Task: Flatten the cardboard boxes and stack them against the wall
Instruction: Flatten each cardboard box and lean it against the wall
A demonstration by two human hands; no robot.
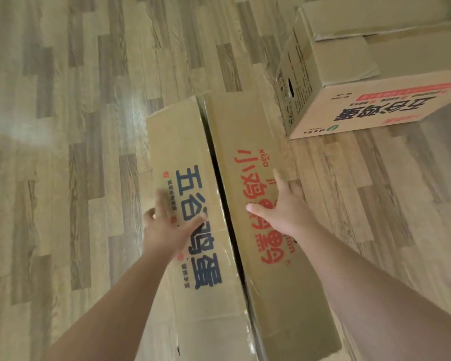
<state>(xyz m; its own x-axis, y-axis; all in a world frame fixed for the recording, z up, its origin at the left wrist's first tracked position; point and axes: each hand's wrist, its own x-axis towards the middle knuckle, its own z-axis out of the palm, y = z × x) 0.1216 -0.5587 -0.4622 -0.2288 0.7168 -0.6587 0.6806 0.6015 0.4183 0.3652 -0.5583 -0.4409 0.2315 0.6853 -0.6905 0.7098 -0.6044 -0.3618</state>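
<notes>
Both hands are spread flat with fingers loose, gripping nothing: left hand (167, 227) on the blue-lettered flap (190, 204), right hand (284, 209) on the red-lettered flap (255, 157). That cardboard box (284, 295) sits on the wood floor (63, 126), with a second box (370, 74) standing nearby.

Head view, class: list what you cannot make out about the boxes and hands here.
- Second box: its far end is cut off by the right edge.
- Near box: its inside is hidden; only a dark slit between flaps shows.
- Left hand: motion-blurred fingers; contact unclear.
- Wall: not in view.
</notes>
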